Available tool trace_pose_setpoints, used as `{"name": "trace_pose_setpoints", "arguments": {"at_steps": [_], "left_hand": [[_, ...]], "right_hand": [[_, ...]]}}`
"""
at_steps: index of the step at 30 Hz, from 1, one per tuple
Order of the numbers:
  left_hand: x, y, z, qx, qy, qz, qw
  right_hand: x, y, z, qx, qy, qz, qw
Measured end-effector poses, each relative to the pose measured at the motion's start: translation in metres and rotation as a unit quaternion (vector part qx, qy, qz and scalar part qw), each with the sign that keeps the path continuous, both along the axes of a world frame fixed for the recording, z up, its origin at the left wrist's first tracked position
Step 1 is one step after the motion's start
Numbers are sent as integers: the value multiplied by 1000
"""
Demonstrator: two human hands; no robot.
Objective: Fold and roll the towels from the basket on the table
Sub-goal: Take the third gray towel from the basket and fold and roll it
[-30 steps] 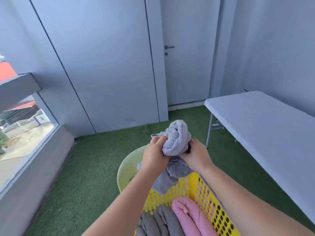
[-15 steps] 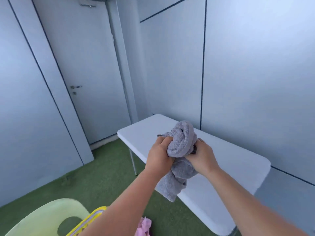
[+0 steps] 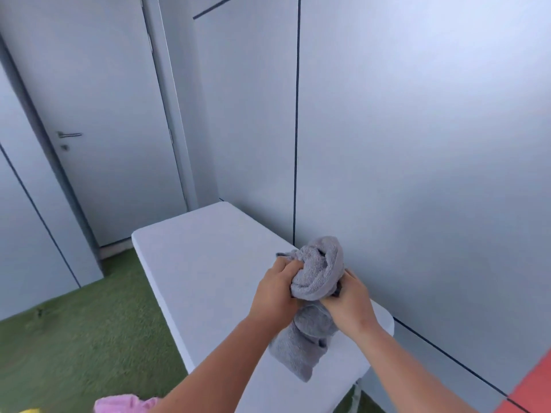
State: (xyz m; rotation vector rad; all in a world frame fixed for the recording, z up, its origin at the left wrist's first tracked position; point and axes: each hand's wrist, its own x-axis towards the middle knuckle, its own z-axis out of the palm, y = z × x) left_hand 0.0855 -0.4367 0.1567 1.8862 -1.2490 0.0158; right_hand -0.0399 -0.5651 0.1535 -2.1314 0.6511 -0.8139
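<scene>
— While the grey towel (image 3: 319, 275) is bunched up like that, where would you say it sits?

— In the air above the near end of the table (image 3: 208, 263), not laid on it. The left hand (image 3: 275, 293) has its fingers curled tight into the upper wad. The right hand (image 3: 346, 302) has its fingers curled round the cloth just beneath. A loose tail hangs below both wrists, and I cannot tell whether it brushes the tabletop.

— So nothing is folded yet?

— I judge not. It's a crumpled lump and needs spreading flat first.

— What could spoil that?

— A few things. The hands grip the middle of the wad, not the corners. If they simply let go, the towel would land in a heap and any fold would come out crooked. It also hangs near the table's edge, so a careless drop could let the tail drag the lot down onto the grass floor (image 3: 74, 338). And the wall (image 3: 417, 144) stands close behind the table, which leaves little room for a wide shake.

— And the other towels?

— Only a pink towel (image 3: 119, 405) shows at the bottom edge, with a yellow sliver (image 3: 29, 411) beside it. That may be the basket, but too little shows to be sure. Both are low on the person's left, well apart from the hands.
</scene>
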Motion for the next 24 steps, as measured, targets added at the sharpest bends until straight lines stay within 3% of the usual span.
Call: {"name": "trace_pose_setpoints", "arguments": {"at_steps": [5,8,10,12,15,19,21,24], "left_hand": [[48,-22,-34,74,-11,45,996],[73,-18,-61,194,-1,85,977],[85,-10,-74,277,-9,130,952],[95,-5,-81,346,-47,169,922],[104,-4,-82,382,-60,205,899],[109,-18,-69,263,56,137,953],[108,-27,-57,234,107,106,961],[109,-32,-44,230,65,132,962]], "right_hand": [[46,-35,-30,3,36,52,998],[59,-62,-59,-28,177,89,980],[59,-82,-75,-35,305,117,945],[66,-99,-85,-57,362,132,921],[90,-108,-87,-96,321,193,922],[140,-104,-79,-132,232,345,900],[165,-100,-73,-109,212,392,889],[194,-110,-62,-106,227,443,861]]}}
